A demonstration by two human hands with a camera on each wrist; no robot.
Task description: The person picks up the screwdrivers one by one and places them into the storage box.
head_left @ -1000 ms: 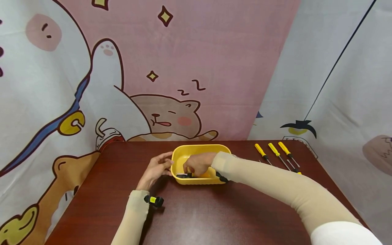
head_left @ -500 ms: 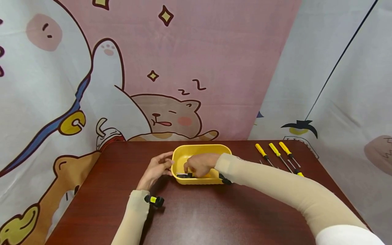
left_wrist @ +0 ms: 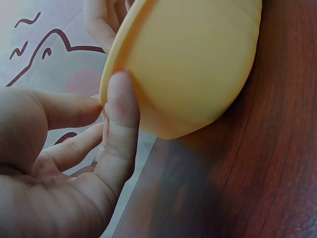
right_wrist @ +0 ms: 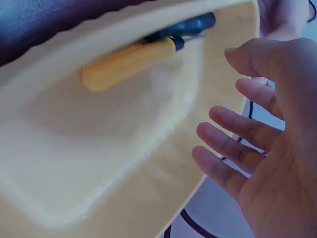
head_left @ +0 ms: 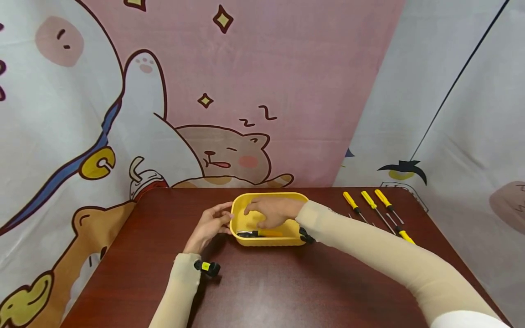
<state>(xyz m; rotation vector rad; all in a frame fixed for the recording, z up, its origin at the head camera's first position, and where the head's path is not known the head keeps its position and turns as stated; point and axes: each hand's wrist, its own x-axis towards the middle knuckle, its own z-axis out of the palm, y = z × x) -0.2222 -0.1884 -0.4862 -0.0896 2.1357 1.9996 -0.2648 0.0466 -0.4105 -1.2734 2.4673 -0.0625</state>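
A yellow-handled screwdriver (right_wrist: 126, 64) is laid inside a yellow tub (head_left: 270, 243) on the bench (head_left: 262, 282). The tub is pinched by the left hand (head_left: 211, 225); above, the right hand (head_left: 275, 211) is held, grip wide.

Yellow tub (head_left: 268, 243), yellow-and-black screwdriver (right_wrist: 136, 59), maroon table (head_left: 266, 287), cartoon-patterned backdrop (head_left: 311, 91).

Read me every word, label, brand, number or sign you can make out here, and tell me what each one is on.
"Z", twice: on the backdrop, above the sleeping cat.
Marks on the backdrop behind the table, at its far right corner: partly cut off, unreadable.
Yellow patch at the left wrist: any print is too small to read.
Tray and the screwdriver in it: no readable text.
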